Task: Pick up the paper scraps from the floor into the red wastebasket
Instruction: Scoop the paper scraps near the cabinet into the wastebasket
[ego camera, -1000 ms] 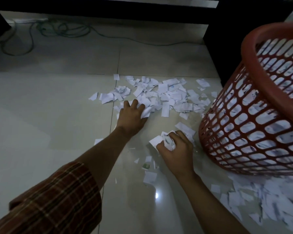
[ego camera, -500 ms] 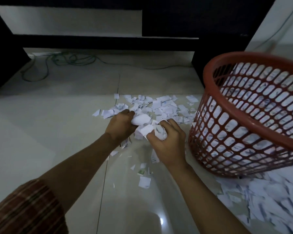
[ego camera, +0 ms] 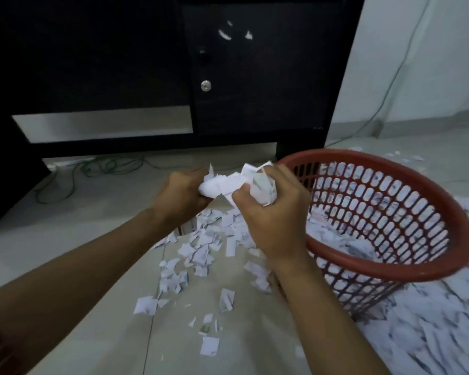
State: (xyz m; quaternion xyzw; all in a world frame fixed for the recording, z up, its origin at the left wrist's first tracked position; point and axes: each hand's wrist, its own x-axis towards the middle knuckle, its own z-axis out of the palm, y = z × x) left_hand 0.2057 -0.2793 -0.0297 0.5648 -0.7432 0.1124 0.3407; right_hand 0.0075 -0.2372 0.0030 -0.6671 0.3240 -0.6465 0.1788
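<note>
Head view: both hands, left hand (ego camera: 180, 192) and right hand (ego camera: 275, 212), have risen from the floor (ego camera: 65, 234), fingers grasping 1 paper bundle (ego camera: 228, 182) beside the red wastebasket (ego camera: 390, 269); dropping comes next.

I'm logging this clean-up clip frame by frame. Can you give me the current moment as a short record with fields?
left hand: left hand grips one side of a white crumpled bundle of paper scraps
right hand: right hand grips the other side
bundle position: raised above the floor, left of the basket rim
basket: red plastic lattice wastebasket, upright, scraps already inside
floor: loose white paper scraps on the pale tiled floor under the hands; more heaped right of the basket
background: dark wooden desk
</note>
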